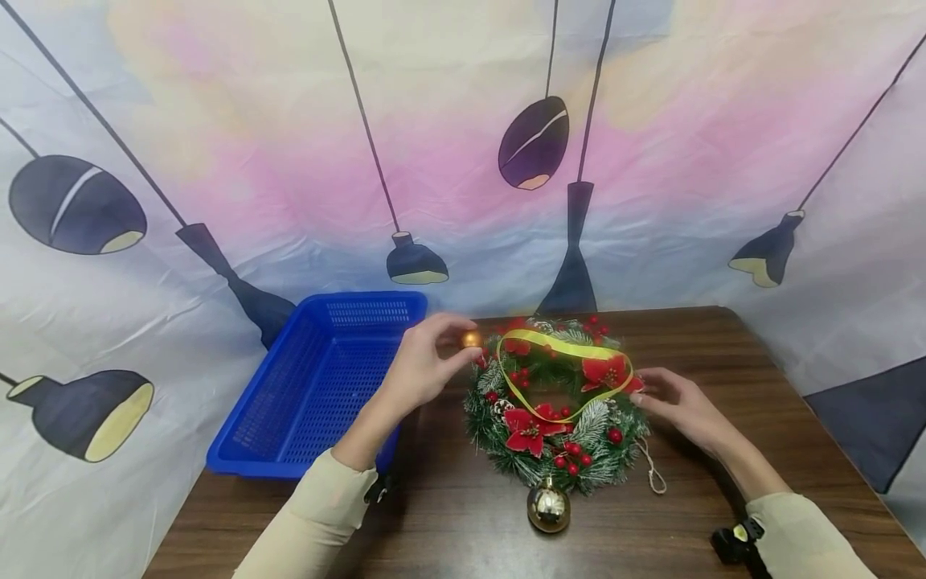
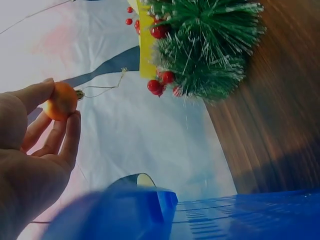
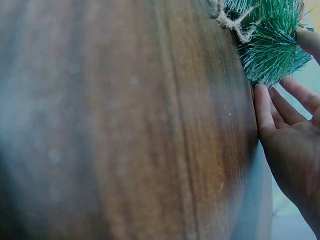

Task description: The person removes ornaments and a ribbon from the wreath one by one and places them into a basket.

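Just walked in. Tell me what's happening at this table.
A person sits at a dark wooden table with a green artificial Christmas wreath lying flat on it, trimmed with red berries and poinsettias. A yellow ribbon loop lies across its top. The left hand pinches a small orange-gold bauble by the wreath's upper left edge. The right hand rests open against the wreath's right side. A larger gold ball ornament sits at the wreath's near edge, and an empty blue plastic basket stands to the left.

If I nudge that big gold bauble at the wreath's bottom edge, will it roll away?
Probably it rolls easily: the gold bauble is round, glossy, and lies on the smooth wooden table. Likely light and fragile. Whether it is tied to the wreath cannot be told.
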Demonstrator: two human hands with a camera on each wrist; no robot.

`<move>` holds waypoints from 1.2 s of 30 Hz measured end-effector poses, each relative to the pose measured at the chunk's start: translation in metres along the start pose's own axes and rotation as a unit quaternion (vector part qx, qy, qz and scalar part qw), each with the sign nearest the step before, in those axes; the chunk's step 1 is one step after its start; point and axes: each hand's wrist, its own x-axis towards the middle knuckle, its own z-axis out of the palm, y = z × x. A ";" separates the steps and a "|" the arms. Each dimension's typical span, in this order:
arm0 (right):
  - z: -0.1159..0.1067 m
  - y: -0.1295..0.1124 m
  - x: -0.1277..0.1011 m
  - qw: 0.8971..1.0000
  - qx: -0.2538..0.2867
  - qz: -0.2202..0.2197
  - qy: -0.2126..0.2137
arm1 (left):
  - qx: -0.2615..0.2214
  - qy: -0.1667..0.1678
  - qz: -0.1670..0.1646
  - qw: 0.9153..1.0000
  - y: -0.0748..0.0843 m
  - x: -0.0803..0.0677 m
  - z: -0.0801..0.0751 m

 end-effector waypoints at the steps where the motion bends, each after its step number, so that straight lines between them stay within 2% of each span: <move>1: 0.000 0.000 0.000 1.000 0.000 0.000 0.000 | -0.003 0.001 -0.003 1.000 0.000 -0.001 -0.002; 8: -0.001 0.000 0.000 1.000 -0.002 0.001 0.000 | -0.010 0.006 -0.021 1.000 0.001 -0.005 -0.012; 19: 0.000 0.001 0.000 1.000 -0.002 0.001 0.000 | -0.006 0.023 -0.028 0.999 -0.001 -0.014 -0.026; 26: 0.000 0.001 0.000 1.000 -0.002 -0.003 0.000 | 0.000 0.020 -0.051 0.998 -0.004 -0.023 -0.037; 31: 0.000 0.001 0.000 1.000 -0.004 -0.004 0.003 | 0.022 0.025 -0.063 0.997 -0.010 -0.028 -0.048; 36: 0.001 0.001 0.000 1.000 -0.003 -0.003 0.005 | 0.032 0.044 -0.062 0.997 -0.020 -0.034 -0.060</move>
